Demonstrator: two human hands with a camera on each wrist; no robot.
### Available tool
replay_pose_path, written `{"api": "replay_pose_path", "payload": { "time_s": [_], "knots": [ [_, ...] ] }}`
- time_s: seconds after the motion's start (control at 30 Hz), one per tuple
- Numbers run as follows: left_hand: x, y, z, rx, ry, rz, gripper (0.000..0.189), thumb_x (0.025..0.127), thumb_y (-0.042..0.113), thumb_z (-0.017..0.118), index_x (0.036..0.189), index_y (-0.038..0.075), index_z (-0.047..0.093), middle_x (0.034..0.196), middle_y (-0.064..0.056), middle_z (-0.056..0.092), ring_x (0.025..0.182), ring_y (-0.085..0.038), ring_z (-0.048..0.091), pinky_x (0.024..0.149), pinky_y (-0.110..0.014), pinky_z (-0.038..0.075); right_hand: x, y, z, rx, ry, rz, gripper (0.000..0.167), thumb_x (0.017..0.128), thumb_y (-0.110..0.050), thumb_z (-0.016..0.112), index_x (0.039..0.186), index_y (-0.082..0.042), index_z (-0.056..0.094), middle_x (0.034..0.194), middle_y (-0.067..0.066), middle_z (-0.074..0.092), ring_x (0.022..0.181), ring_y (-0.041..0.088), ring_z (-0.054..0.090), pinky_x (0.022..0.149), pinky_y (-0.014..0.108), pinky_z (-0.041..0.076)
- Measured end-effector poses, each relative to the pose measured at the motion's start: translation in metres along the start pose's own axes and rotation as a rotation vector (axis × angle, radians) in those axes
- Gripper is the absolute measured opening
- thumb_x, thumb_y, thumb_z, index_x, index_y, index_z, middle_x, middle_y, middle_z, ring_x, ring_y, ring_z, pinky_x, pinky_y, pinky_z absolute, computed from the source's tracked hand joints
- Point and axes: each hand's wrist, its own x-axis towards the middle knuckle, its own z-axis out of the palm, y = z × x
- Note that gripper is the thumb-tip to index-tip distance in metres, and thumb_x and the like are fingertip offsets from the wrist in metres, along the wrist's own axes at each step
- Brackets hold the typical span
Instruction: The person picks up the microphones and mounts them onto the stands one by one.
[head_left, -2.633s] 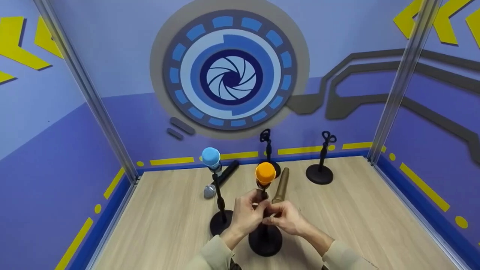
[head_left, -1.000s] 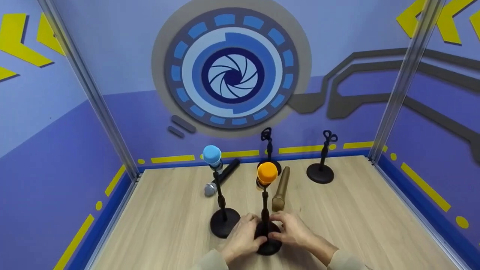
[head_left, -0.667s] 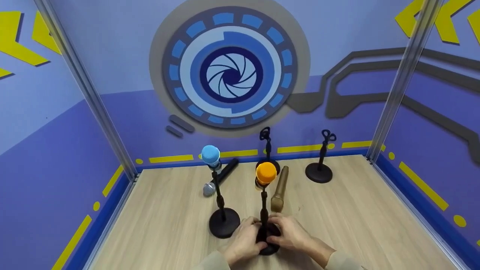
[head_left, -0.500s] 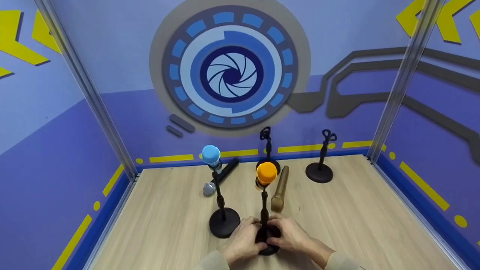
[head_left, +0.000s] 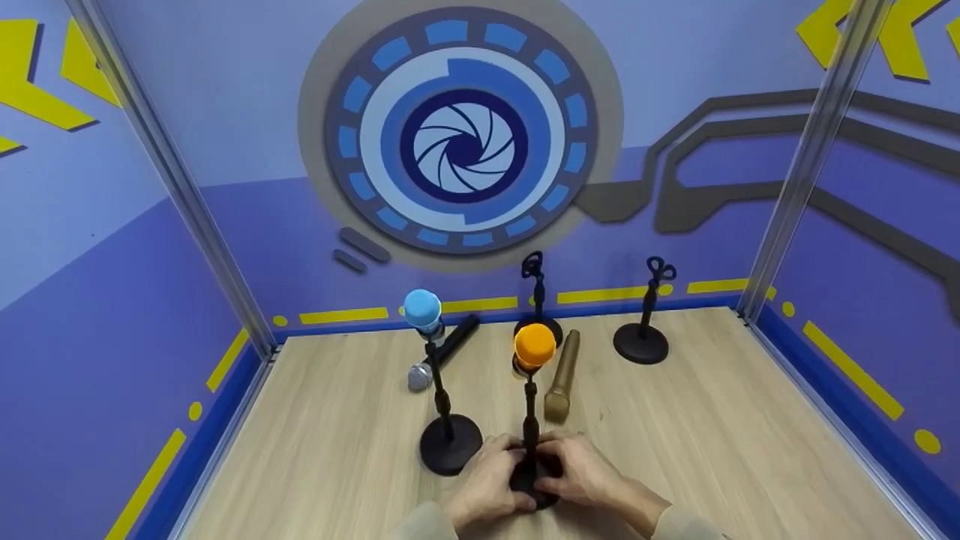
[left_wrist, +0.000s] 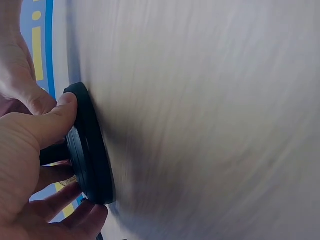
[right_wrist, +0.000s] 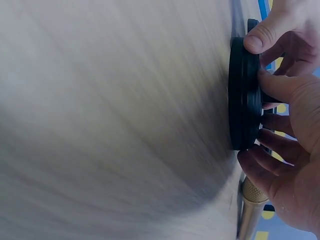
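A black desktop microphone stand [head_left: 531, 431] stands upright near the front of the table, an orange-topped microphone [head_left: 535, 345] in its clip. My left hand [head_left: 489, 477] grips the left side of its round base [left_wrist: 92, 150], thumb on the upper face and fingers at the rim. From the right, my right hand [head_left: 583, 471] holds the same base, its thumb and fingers spread around the edge. The left wrist view shows the base close to the tabletop; whether it touches is unclear. To the left stands another stand [head_left: 442, 405] carrying a blue-topped microphone [head_left: 422, 309].
Behind the orange one lies a gold microphone [head_left: 563, 375]. A black microphone with a silver head [head_left: 420, 376] lies behind the blue one's stand. Two stands without microphones, one middle [head_left: 539, 292] and one right [head_left: 642, 341], are near the back wall. Panels enclose the wooden table [head_left: 337, 435].
Both hands have moved down from the pole of the orange microphone's stand to its base. Over the last second they have hardly moved.
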Motion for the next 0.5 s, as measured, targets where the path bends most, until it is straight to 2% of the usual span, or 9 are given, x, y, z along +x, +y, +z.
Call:
{"api": "replay_pose_path", "payload": {
  "time_s": [0.27,0.5],
  "knots": [
    [0.003,0.005,0.004,0.010,0.025,0.019,0.063,0.083,0.043,0.098,0.135,0.012,0.079,0.146,0.000,0.068,0.133,-0.021,0.063,0.115,-0.036,0.055,-0.002,0.006,-0.004,-0.008,-0.009,0.004,0.046,0.084,-0.028,0.096,0.122,-0.006,0.084,0.130,0.010,0.081,0.120,0.033,0.077,0.106,0.051,0.062],
    [0.012,0.012,0.008,0.032,0.035,0.020,0.064,0.084,0.046,0.098,0.137,0.016,0.078,0.147,0.004,0.069,0.132,-0.019,0.064,0.113,-0.035,0.056,-0.008,0.014,-0.013,0.026,-0.021,0.021,0.044,0.085,-0.027,0.096,0.123,-0.006,0.083,0.131,0.009,0.080,0.121,0.032,0.077,0.105,0.049,0.063]
  ]
}}
